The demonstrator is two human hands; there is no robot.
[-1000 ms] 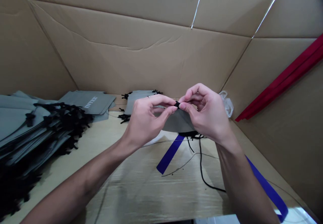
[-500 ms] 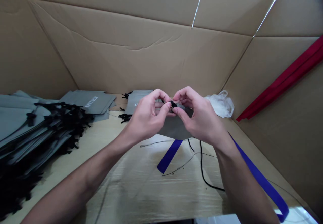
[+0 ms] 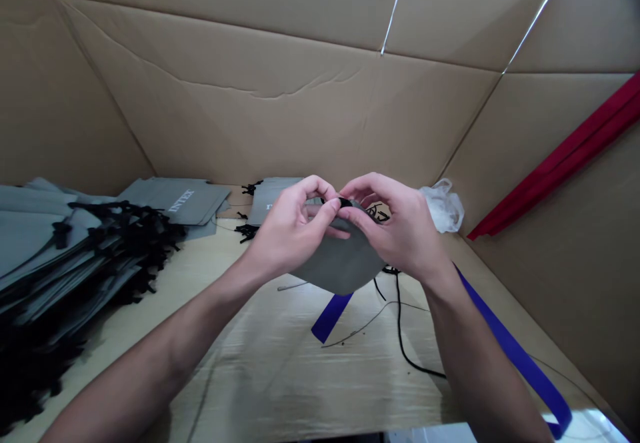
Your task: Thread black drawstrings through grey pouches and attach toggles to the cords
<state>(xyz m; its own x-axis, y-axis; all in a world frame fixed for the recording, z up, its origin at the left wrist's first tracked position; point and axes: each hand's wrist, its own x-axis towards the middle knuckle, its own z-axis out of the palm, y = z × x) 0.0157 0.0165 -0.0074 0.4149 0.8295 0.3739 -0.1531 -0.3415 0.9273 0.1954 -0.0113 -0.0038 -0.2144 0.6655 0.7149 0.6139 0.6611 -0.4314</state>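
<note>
And here the left hand (image 3: 293,230) and the right hand (image 3: 400,226) are both closing in a tight pinch on a small black cord stopper (image 3: 344,202) at the top edge of a grey fabric pouch (image 3: 343,263), which is hanging just below the hands, while a pile of grey black-corded pouches (image 3: 65,230) is lying off to the left of the hands on the pale surface (image 3: 300,376).

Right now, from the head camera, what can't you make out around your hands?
Black piece: mostly hidden by the left hand and right hand.
Top of the gray fabric: hidden behind both hands.
Blue strap: upper end hidden by the right forearm.
Stacked gray sheets: cut off by the view's left edge.
</note>
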